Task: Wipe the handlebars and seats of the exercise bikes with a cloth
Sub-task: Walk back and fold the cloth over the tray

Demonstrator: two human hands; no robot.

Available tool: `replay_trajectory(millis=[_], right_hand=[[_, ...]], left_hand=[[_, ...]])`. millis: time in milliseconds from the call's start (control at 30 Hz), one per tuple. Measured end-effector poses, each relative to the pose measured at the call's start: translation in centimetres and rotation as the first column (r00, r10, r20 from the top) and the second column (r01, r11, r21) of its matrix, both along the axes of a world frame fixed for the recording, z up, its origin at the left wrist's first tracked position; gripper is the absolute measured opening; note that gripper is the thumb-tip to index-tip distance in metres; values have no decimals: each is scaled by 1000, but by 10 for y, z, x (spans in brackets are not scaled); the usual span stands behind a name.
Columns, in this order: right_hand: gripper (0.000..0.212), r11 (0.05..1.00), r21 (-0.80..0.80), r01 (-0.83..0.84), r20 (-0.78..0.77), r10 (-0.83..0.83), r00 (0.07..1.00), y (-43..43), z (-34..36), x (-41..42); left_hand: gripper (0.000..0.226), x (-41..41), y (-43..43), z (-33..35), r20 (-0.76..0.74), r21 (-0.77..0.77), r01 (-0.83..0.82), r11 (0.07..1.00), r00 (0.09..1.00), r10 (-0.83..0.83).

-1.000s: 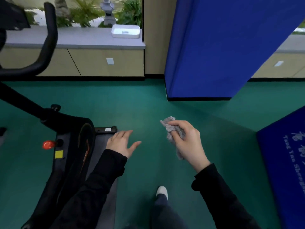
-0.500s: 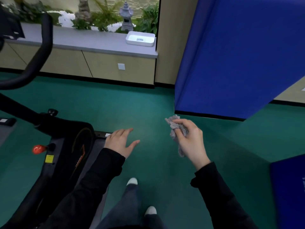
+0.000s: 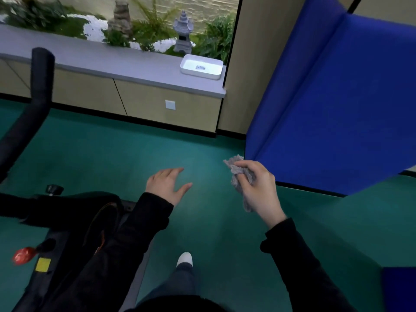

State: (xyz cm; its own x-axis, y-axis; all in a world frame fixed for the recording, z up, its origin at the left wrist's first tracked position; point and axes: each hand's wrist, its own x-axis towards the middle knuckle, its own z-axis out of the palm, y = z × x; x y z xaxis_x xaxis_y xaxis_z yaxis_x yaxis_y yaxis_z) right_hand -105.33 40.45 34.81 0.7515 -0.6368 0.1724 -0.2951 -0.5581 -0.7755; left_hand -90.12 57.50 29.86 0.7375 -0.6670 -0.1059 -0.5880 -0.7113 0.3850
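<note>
Between wipes, on the green floor (image 3: 135,158): over the last second my view has lifted and swung, so the exercise bike (image 3: 67,221) has slid toward the lower left and more of the window garden shows above the grey ledge (image 3: 101,57). A white shoe (image 3: 184,258) steps forward, while both hands keep their pose. My right hand (image 3: 256,188) holds the cloth (image 3: 238,174), a crumpled grey rag with a nubbly weave, fingers and thumb curled round it, one corner poking up and a tail hanging below the palm. My left hand (image 3: 167,184) is empty, fingers straight and loosely spread, touching nothing. The cloth hangs in the air, well apart from the curved, matte-black padded handlebar (image 3: 38,91) at the left edge. I judge this a walk between surfaces, not a wipe. No seat shows. The motion-blurred red knob (image 3: 22,255) looks glossy, though I cannot be sure. A smooth blue folded mat (image 3: 337,97) stands on the right, and a rounded white tray (image 3: 201,67) sits on the ledge.
</note>
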Motion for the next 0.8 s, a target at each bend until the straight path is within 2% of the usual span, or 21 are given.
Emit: replay_trajectory(millis=[100, 333, 667, 800], right_hand=[[21, 1000, -4, 12, -6, -12, 1000, -25, 1, 33], [21, 1000, 15, 13, -36, -13, 999, -78, -4, 89], [22, 994, -2, -113, -21, 113, 993, -183, -18, 177], [22, 989, -1, -149, -17, 149, 989, -230, -13, 207]], left_hand=[[57, 37, -26, 2, 20, 16, 35, 999, 999, -36], [56, 90, -70, -1, -45, 19, 19, 1000, 999, -18], [55, 160, -151, -4, -38, -16, -191, 981, 981, 191], [56, 182, -201, 6, -2, -16, -201, 979, 979, 201]])
